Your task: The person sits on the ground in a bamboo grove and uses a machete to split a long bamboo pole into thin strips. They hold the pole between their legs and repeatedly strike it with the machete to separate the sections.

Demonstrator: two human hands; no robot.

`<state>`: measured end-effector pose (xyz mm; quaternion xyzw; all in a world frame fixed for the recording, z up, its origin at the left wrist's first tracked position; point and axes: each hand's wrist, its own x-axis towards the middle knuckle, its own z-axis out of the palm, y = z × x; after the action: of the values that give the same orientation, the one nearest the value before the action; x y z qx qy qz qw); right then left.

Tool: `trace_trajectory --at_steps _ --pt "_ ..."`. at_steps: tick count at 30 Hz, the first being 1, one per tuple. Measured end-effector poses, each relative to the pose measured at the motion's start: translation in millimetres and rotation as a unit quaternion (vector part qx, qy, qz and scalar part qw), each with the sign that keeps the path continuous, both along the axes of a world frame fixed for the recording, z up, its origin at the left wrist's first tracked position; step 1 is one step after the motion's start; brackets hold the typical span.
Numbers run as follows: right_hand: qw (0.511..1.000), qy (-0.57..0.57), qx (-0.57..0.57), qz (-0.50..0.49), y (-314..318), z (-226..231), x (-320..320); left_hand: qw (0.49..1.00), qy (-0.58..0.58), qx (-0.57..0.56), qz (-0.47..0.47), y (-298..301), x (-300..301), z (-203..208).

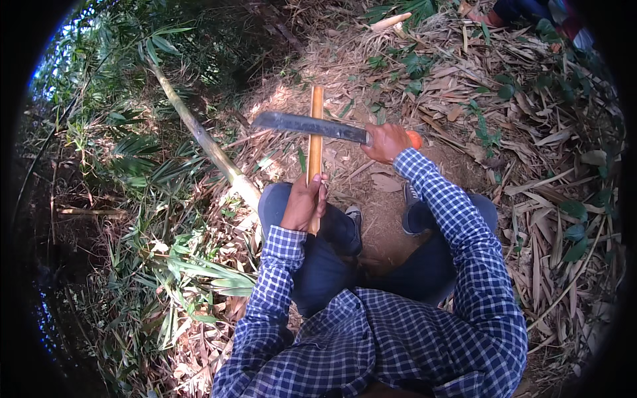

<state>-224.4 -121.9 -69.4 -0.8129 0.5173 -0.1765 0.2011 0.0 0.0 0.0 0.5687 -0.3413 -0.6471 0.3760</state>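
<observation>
We hold a bamboo stick (pixel 316 136) in our left hand (pixel 303 202), fingers wrapped tight around its lower end just above our left knee. The stick is pale tan, straight and smooth, and it runs from our grip toward twelve o'clock. Our right hand (pixel 385 142) is closed around the orange handle (pixel 415 138) of a machete (pixel 309 125), at about one o'clock from the left hand. The dark, worn blade reaches out toward nine o'clock and lies across the upper part of the stick, touching it near the top. Both forearms come up from six o'clock in blue checked sleeves (pixel 458 225), the right one stretched farther forward. Our knees are bent in dark trousers (pixel 325 265), with grey shoes (pixel 353 213) on bare brown earth (pixel 381 199). Dry leaves (pixel 544 219) cover the ground toward three o'clock. A long bamboo stem (pixel 199 132) lies toward ten o'clock among green leaves (pixel 152 172).
</observation>
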Motion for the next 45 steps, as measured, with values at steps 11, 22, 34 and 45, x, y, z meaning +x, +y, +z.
trace_trajectory --at_steps 11,22,34,45 --pt "0.996 -0.063 -0.002 -0.056 -4 9 -14 1.0 0.009 0.021 0.012 19 -26 18" --pt "0.997 -0.051 0.038 -0.049 8 18 -21 0.997 0.048 0.055 0.038 56 -13 29" --pt "0.993 -0.06 -0.007 0.103 34 11 -6 0.996 0.026 0.067 0.048 76 0 35" --pt "0.975 -0.199 0.021 -0.099 -6 20 -39 0.97 -0.18 0.082 -0.143 67 40 47"
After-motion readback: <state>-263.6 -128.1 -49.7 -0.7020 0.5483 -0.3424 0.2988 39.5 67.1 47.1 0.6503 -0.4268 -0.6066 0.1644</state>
